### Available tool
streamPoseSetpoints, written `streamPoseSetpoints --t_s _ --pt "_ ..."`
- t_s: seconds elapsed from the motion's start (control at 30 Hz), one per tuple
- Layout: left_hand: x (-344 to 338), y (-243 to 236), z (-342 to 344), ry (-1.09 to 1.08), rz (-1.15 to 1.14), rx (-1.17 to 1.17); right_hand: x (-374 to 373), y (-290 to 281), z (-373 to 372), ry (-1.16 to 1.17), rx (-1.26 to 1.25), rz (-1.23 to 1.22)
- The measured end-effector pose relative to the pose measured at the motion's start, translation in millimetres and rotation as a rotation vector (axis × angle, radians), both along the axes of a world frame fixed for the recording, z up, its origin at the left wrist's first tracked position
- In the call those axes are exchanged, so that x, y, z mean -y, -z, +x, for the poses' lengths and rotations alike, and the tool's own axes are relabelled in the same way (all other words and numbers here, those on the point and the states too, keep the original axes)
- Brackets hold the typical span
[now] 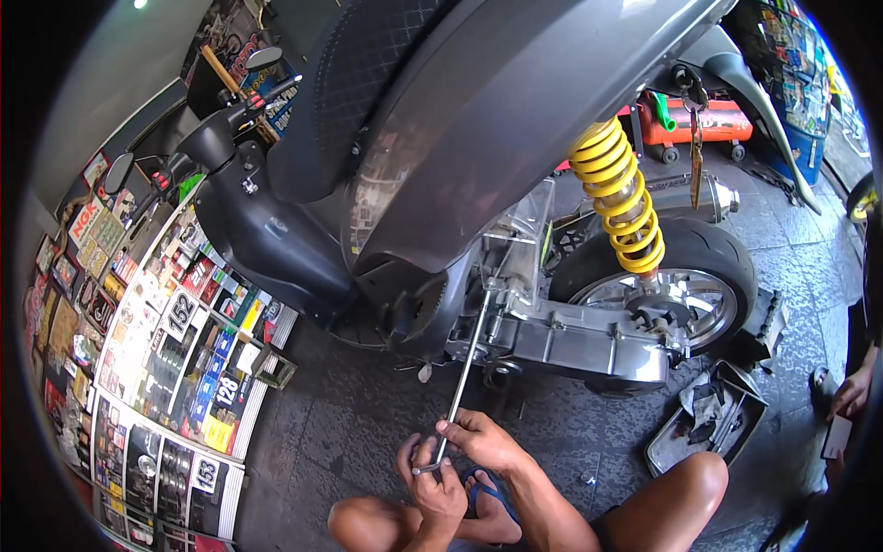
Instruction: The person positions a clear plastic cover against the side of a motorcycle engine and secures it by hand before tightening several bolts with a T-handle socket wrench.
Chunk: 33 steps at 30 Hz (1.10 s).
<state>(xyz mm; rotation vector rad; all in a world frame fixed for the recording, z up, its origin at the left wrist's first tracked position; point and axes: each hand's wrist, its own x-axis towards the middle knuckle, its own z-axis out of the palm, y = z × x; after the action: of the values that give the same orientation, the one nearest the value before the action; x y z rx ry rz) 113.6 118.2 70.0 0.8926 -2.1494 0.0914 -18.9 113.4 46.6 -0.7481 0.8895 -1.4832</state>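
A long thin metal rod tool [464, 366] runs from my hands up to the grey engine case [570, 340] of a dark grey scooter [441, 138]. My left hand [430, 478] grips the rod's lower end, where a short cross handle sticks out. My right hand [480, 439] pinches the shaft just above it. The tool's far tip sits at a fitting near the front of the engine case. A yellow coil shock [618, 193] stands over the rear wheel [671, 276].
My bare knees are at the bottom edge, over the dark paved floor. A metal tray [708, 419] with rags and tools lies at right. A glass display counter [175, 368] with packaged parts fills the left. Another person's hand [851, 396] is at the far right. A red compressor [699, 120] stands behind.
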Motion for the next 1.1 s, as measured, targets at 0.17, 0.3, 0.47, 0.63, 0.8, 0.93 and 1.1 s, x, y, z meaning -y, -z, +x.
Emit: streamPoseSetpoints --t_s 0.17,0.3,0.47,0.63,0.8,0.93,1.1 --pt "-23 13 31 0.134 1.501 -1.12 6 -4 4 0.017 -0.09 0.011" --pt "-12 -21 18 0.471 2.104 -1.308 5 -8 -1 -0.025 -0.125 0.067" --pt "-8 -2 -1 0.06 0.922 -0.574 6 -1 3 0.003 0.062 -0.01" --pt "-17 11 12 0.037 0.504 -0.428 1 -1 -2 -0.01 -0.042 0.0" --pt "-19 -12 24 0.184 2.107 -1.185 5 5 -2 -0.004 -0.102 0.015" --pt "-1 -15 15 0.246 1.793 -1.261 1 -2 2 -0.022 -0.083 0.008" --pt "3 3 3 -0.033 0.297 -0.159 5 14 6 -0.103 -0.023 -0.049"
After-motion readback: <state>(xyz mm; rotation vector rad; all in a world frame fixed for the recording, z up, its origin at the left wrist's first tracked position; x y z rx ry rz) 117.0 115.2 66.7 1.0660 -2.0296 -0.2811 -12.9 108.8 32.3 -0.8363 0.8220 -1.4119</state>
